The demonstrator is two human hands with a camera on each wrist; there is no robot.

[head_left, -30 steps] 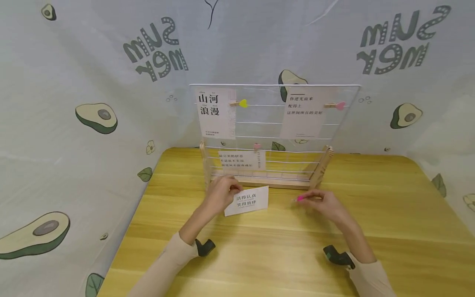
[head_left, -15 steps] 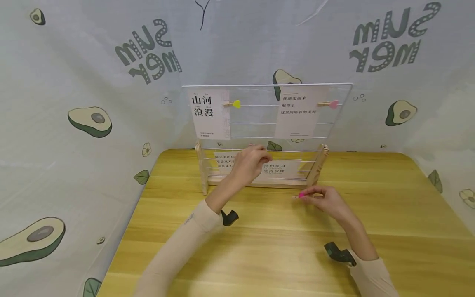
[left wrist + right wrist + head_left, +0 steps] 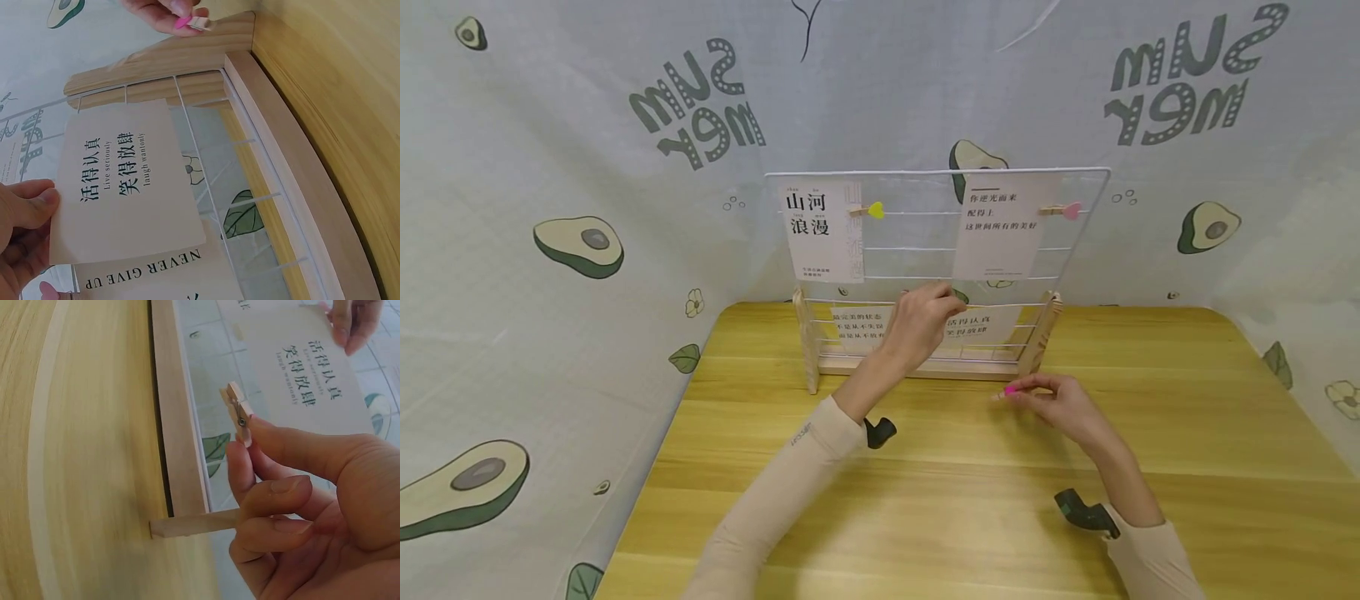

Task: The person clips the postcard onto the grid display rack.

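Observation:
My left hand [image 3: 916,323] pinches a white printed card [image 3: 125,181] by its edge, between thumb and fingers. The card lies against the lower right part of a white wire grid rack [image 3: 940,172] with wooden feet. In the left wrist view it overlaps another card [image 3: 150,278] reading "NEVER GIVE UP". My right hand [image 3: 1063,408] holds a small wooden clothespin [image 3: 237,409] between thumb and index finger, in front of the rack's right foot [image 3: 1041,333]. A pink piece [image 3: 182,22] shows on the clothespin in the left wrist view.
On the grid's upper half hang a left card [image 3: 823,242] with a yellow heart clothespin [image 3: 876,210] and a right card [image 3: 1000,250] with a pink heart clothespin [image 3: 1072,210]. The wooden table [image 3: 955,500] extends in front. A patterned cloth [image 3: 880,83] hangs behind.
My left hand has carried the card up and right from in front of the rack to its lower right grid. My right hand keeps holding the clothespin in nearly the same spot.

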